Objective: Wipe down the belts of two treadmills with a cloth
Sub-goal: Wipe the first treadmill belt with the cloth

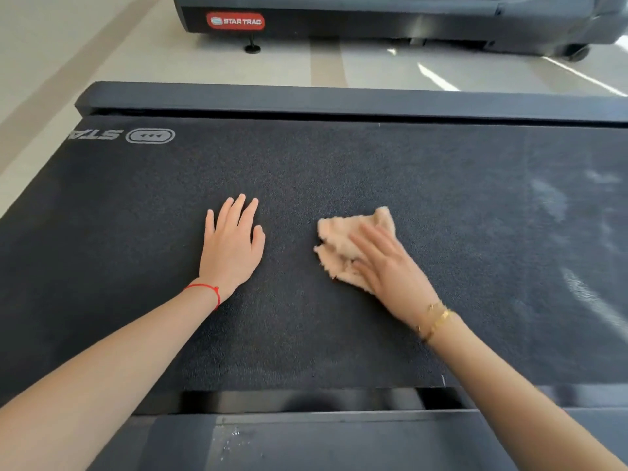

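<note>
Cloth (343,244), pale and crumpled, lies on the dark belt (339,171) of the near treadmill, right of centre, pinned under the right hand (387,266). That hand's fingers (368,241) are stretched flat across the cloth, pressing rather than gripping it. The left hand (232,248) rests flat on the belt, fingers spread, holding nothing, just left of the cloth. The belt's long axis runs left to right. Pale smears (557,202) show on the belt to the right of the cloth, so the right hand is better placed to sweep there. A second treadmill (390,18) stands beyond, across the floor (102,45).
</note>
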